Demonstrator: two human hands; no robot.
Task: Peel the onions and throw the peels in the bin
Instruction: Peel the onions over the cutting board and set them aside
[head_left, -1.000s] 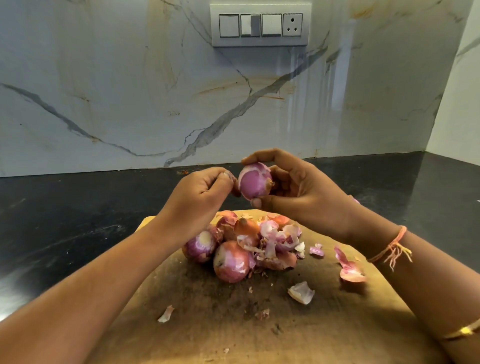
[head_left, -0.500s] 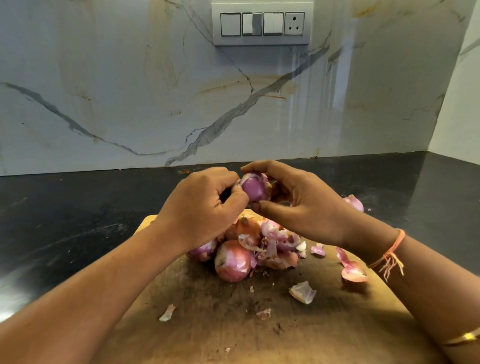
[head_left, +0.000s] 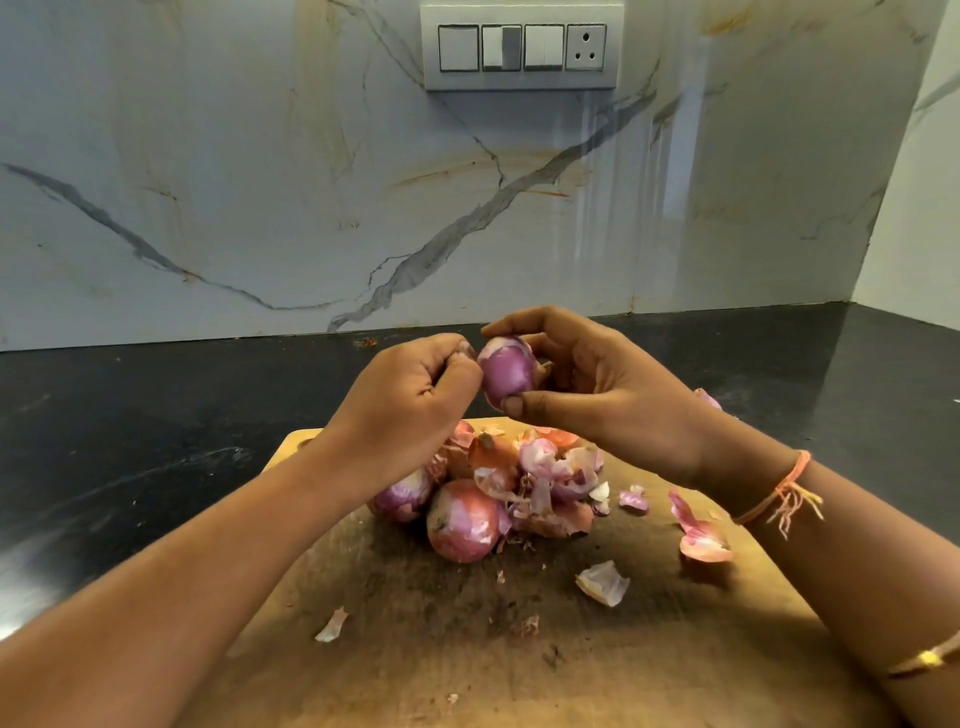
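Right hand (head_left: 613, 395) cradles part-peeled onion (head_left: 506, 376) above cutting board (head_left: 467, 649), left hand (head_left: 410, 400) pinching its edge. I judge job midway: piled onions (head_left: 460, 522) unpeeled, peels (head_left: 602, 582) scattered, bin unseen.

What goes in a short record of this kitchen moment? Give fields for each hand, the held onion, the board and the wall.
Right hand: grips the held onion, raised above the board
Left hand: fingers curled against the onion's side; pinching peel or not, unclear
Held onion: purple, largely peeled
Board: wooden, bears a pile of onions and peels plus scattered peel scraps
Wall: marble, with a switch panel
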